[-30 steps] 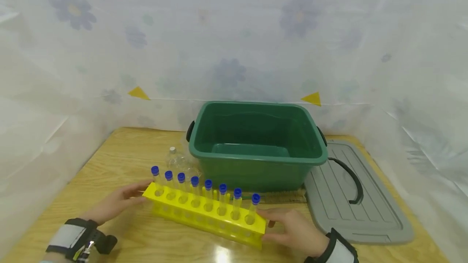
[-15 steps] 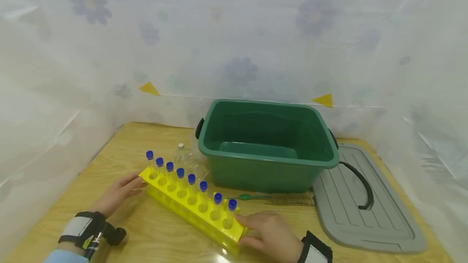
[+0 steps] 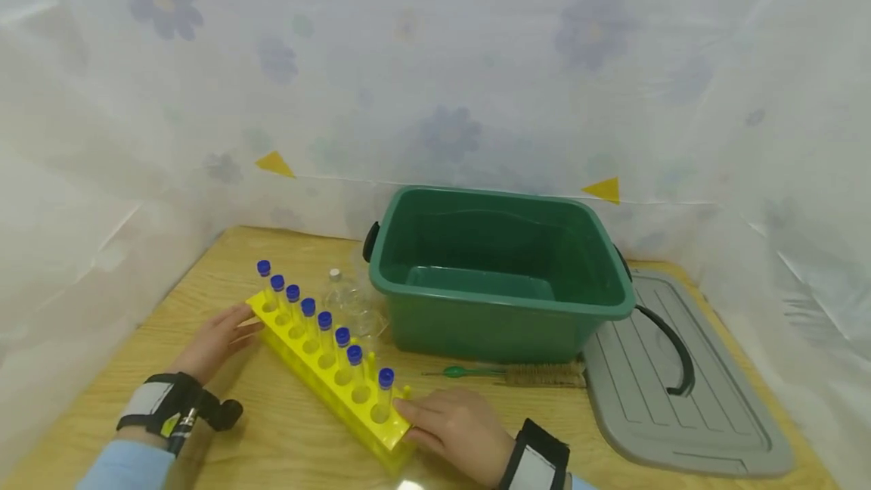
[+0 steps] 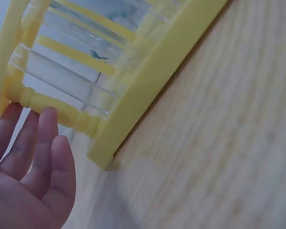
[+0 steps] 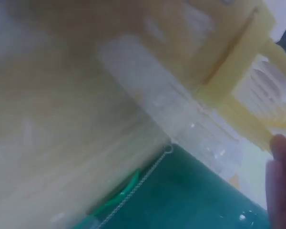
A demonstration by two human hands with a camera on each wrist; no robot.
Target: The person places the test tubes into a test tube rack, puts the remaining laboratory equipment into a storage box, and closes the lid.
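Yellow rack (image 3: 327, 358) with eight blue-capped tubes (image 3: 325, 329) sits diagonally on the table (image 3: 286, 437), left of the green bin (image 3: 500, 278). Left hand (image 3: 214, 339) touches the rack's far end, fingers straight, not curled round it. Right hand (image 3: 459, 429) grips the near end. A clear bottle (image 3: 340, 297) lies between rack and bin. Brush (image 3: 517, 374) lies in front of the bin, grey lid (image 3: 680, 376) to its right.

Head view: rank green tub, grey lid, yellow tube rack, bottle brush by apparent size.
1. Green tub, largest.
2. Grey lid; it may match the tub's footprint, since it lies flat and foreshortened.
3. Yellow tube rack; it sits nearer the camera, so its size is flattered.
4. Bottle brush, smallest.
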